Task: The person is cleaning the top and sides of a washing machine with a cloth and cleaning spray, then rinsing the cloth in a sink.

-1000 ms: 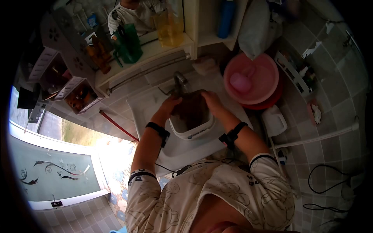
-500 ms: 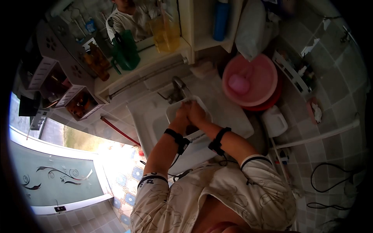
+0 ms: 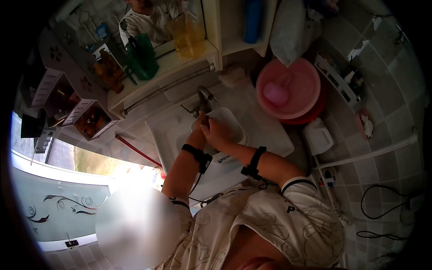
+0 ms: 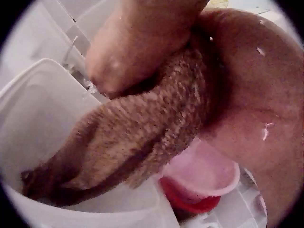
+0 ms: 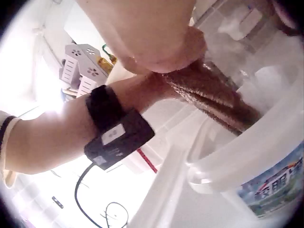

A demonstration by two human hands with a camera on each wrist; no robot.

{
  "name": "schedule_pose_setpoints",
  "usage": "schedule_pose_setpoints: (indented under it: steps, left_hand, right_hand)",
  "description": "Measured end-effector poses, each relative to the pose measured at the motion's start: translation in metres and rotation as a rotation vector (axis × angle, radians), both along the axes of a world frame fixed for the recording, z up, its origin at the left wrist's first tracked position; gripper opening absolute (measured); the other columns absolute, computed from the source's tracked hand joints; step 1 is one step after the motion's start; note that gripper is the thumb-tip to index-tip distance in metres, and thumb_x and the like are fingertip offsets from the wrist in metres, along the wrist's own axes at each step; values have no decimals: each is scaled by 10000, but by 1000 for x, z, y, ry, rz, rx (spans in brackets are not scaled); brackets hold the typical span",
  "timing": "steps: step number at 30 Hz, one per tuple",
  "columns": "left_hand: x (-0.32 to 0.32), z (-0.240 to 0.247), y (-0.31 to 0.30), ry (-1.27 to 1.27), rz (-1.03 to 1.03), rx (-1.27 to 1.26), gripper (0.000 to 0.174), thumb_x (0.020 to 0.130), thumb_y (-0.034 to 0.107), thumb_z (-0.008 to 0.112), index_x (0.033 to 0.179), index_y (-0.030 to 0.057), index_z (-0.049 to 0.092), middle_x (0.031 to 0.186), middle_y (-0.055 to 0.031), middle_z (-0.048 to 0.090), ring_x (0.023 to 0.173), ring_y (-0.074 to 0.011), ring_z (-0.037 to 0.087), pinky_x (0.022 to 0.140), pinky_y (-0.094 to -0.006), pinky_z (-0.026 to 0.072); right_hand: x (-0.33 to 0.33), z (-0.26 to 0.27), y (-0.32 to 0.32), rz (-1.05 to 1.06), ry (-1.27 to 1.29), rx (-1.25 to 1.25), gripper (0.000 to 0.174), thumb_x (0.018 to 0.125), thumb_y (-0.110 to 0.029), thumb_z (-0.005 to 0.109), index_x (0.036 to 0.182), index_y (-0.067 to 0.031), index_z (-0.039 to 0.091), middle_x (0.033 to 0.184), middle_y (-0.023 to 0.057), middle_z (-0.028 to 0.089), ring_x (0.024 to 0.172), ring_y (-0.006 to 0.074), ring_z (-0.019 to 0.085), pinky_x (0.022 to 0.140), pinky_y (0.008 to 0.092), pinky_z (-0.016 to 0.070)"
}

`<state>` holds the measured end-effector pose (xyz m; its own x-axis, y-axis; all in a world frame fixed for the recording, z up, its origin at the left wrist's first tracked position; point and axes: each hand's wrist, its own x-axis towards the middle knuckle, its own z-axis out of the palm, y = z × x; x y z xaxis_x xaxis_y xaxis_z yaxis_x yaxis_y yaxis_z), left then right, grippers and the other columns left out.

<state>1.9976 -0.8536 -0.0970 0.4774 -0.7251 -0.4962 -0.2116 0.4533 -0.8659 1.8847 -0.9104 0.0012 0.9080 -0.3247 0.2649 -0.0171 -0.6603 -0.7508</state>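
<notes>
Left arm (image 3: 182, 168): one, bare forearm, extended forward, angled slightly inward. Left hand (image 3: 200, 123): one, fingers curled in a grip, mostly hidden in the head view.
Right arm (image 3: 276, 170): one, elbow bent outward, bare forearm slanting inward at a shallower angle than the left. Right hand (image 3: 219, 135): one, closed in a grip, back of the hand facing up.
Placement: hands close together, left of the torso's midline, both forearms converging. Skin: small bright glints, left wrist view.
</notes>
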Motion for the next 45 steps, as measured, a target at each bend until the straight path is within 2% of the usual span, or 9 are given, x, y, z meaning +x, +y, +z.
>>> schedule_pose_setpoints:
  steps: [1,6,11,13,20,33,38,42,45]
  left_hand:
    - [6,-11,1,449,309,-498,529,910,491,346,1206,66,456,1195,-115,505,1114,-263,474,910,-427,389]
    - [-57,92,-12,-1373,-1182,1460,449,896,449,426,1113,69,525,1102,-58,559,1031,-225,515,890,-425,405]
    - [-51,124,-5,-1370,-1091,1311,347,850,339,567,1081,82,538,1039,-58,577,935,-219,557,840,-391,456]
    - [-36,118,-4,-1453,-961,1228,325,839,324,590,1051,81,553,999,-57,592,894,-215,572,820,-385,467]
    - [-23,141,14,-1478,-817,1072,179,797,235,637,880,81,599,776,-47,622,679,-199,600,623,-345,510]
    - [-49,19,13,-1451,-703,772,585,811,513,549,1168,56,471,1175,-106,515,1108,-262,466,894,-406,404]
    - [-77,41,-1,-1990,-976,2838,540,893,469,398,1236,54,436,1246,-120,462,1092,-273,481,909,-403,400]
    - [-51,2,-39,-1083,-940,1276,482,868,345,440,1250,52,414,1241,-136,459,1115,-296,460,899,-370,407]
    - [-53,17,-31,-1251,-940,1447,484,860,339,454,1250,54,421,1241,-141,459,1119,-301,458,907,-377,400]
  right_hand:
    - [3,2,-3,-1,0,0,526,849,-504,384,847,-27,604,787,194,611,765,373,584,681,457,438]
    - [32,-24,-70,136,309,-271,317,892,-304,379,984,-54,551,909,188,591,855,359,566,728,441,446]
    - [35,-64,-85,261,42,-47,387,927,-334,327,1166,-89,509,1050,180,580,951,302,564,832,395,417]
    - [13,-50,-65,315,127,1125,449,905,-334,380,1282,-90,394,1146,118,531,1014,227,533,886,366,390]
    - [13,-89,-63,444,428,867,475,738,-192,606,1178,-56,492,1048,54,534,936,160,504,776,303,401]
    - [-8,-38,-16,270,-92,803,473,699,-173,600,1142,-44,496,1172,124,476,1131,276,425,935,389,365]
    - [11,-37,-14,-7,-48,121,522,706,-331,632,1104,-18,507,1114,229,512,1053,351,486,877,403,388]
    - [58,-73,-84,48,359,445,601,734,-461,570,1103,9,502,1043,248,553,975,371,537,849,389,412]
    - [45,-85,-71,-70,251,311,677,751,-505,536,1143,44,469,1094,251,530,1018,380,510,878,395,397]
